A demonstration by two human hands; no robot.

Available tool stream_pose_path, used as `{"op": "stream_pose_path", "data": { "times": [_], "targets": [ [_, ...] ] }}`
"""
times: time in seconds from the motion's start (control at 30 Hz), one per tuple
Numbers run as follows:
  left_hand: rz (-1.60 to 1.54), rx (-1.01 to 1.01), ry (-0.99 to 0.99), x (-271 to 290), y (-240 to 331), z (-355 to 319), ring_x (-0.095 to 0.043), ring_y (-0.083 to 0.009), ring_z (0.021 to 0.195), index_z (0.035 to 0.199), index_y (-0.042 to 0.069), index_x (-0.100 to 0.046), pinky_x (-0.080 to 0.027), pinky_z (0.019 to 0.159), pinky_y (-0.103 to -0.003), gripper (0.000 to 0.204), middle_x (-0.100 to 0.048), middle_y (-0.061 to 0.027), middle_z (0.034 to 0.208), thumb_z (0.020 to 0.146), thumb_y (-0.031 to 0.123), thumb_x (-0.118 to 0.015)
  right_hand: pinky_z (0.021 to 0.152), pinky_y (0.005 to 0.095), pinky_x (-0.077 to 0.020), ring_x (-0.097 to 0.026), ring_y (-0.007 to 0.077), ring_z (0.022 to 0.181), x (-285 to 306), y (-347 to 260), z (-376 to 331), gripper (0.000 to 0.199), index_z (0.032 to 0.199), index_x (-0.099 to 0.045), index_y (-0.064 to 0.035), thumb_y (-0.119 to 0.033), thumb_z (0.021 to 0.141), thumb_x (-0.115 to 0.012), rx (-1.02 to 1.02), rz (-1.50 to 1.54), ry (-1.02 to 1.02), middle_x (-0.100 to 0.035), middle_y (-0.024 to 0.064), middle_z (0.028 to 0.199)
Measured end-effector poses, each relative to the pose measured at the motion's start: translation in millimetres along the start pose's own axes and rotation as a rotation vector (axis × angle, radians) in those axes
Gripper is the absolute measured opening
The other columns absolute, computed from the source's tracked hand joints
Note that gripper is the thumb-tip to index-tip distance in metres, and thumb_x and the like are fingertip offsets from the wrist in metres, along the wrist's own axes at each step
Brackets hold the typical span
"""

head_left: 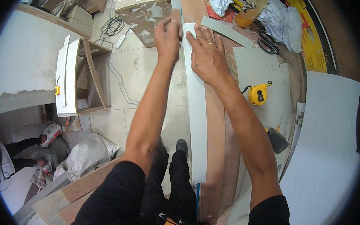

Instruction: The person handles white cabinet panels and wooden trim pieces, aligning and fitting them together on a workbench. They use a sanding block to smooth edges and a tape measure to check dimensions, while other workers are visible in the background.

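Observation:
A long white strip [196, 121] lies along the left edge of a wooden workbench [215, 143]. My right hand [209, 59] rests palm down near its far end, fingers spread over the strip and the wood beside it. At the strip's left edge, my left hand [166, 40] is closed around a small brown block [176, 19], slightly blurred; what lies under the block is hidden. A short white strip [227, 32] lies aslant beyond my right fingertips. To the right of my right forearm sits a yellow tape measure [257, 94].
Scissors [268, 44], white cloths [276, 22] and a yellowish bottle [250, 10] crowd the bench's far right. A dark flat tool [278, 141] lies nearer. On the left stand an open cabinet frame [88, 75], cables [113, 25] and a white sack [89, 154]. Another person's sleeves [23, 147] show lower left.

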State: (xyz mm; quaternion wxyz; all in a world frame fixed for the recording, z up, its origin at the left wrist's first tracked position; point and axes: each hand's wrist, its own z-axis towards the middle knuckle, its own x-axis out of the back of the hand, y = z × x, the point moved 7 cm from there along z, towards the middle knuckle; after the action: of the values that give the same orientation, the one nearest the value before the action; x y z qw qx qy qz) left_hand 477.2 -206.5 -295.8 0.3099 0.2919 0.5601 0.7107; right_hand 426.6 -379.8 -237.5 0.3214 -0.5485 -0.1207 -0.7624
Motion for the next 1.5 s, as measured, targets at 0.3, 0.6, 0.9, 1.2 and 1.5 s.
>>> {"op": "stream_pose_path", "data": {
  "times": [0.3, 0.6, 0.9, 1.2, 1.5],
  "targets": [
    [-0.121, 0.276, -0.102, -21, 0, 127, -0.065, -0.0225, 0.079, 0.122, 0.004, -0.068, -0.054, 0.067, -0.044, 0.043, -0.068, -0.0102, 0.093, 0.101, 0.042, -0.064, 0.127, 0.0582, -0.0307, -0.043, 0.0323, 0.156, 3, 0, 0, 0.05, 0.15, -0.063, -0.0118, -0.021, 0.101, -0.058, -0.05, 0.056, 0.047, -0.053, 0.015, 0.162],
    [0.678, -0.309, -0.345, -71, 92, 88, -0.07, -0.0478, 0.113, 0.131, 0.002, -0.063, -0.056, 0.098, -0.055, 0.045, -0.07, -0.0289, 0.125, 0.099, 0.033, -0.067, 0.12, 0.0543, -0.038, -0.055, 0.0351, 0.139, 33, -2, -11, 0.044, 0.138, -0.066, -0.0094, -0.028, 0.098, -0.073, -0.2, 0.169, 0.014, -0.065, 0.0119, 0.135],
    [0.734, -0.229, -0.376, -79, 94, 61, -0.071, -0.0444, 0.119, 0.144, -0.001, -0.052, -0.057, 0.102, -0.053, 0.067, -0.069, -0.0288, 0.133, 0.093, 0.037, -0.076, 0.119, 0.0573, -0.0364, -0.049, 0.0404, 0.14, 104, -73, -139, 0.081, 0.157, -0.049, -0.0036, -0.035, 0.091, -0.084, -0.576, 0.26, -0.152, -0.053, 0.0207, 0.147],
    [-0.131, 0.013, -0.651, -73, 34, 86, -0.072, -0.027, 0.109, 0.162, -0.003, -0.036, -0.061, 0.088, -0.036, 0.091, -0.073, -0.0209, 0.125, 0.084, 0.008, -0.08, 0.115, 0.0543, -0.0439, -0.051, 0.0368, 0.14, 97, -102, -160, 0.081, 0.157, -0.046, -0.0041, -0.024, 0.088, -0.084, -0.623, 0.116, -0.17, -0.052, 0.0156, 0.146],
    [-0.185, 0.308, -0.199, -13, 40, 27, -0.069, -0.0322, 0.1, 0.136, 0.001, -0.064, -0.058, 0.088, -0.047, 0.047, -0.072, -0.0188, 0.117, 0.099, 0.028, -0.069, 0.114, 0.0503, -0.0456, -0.053, 0.0377, 0.137, 104, -100, -167, 0.078, 0.151, -0.051, -0.0039, -0.026, 0.086, -0.089, -0.654, 0.153, -0.162, -0.054, 0.0156, 0.142]
  ]
}}
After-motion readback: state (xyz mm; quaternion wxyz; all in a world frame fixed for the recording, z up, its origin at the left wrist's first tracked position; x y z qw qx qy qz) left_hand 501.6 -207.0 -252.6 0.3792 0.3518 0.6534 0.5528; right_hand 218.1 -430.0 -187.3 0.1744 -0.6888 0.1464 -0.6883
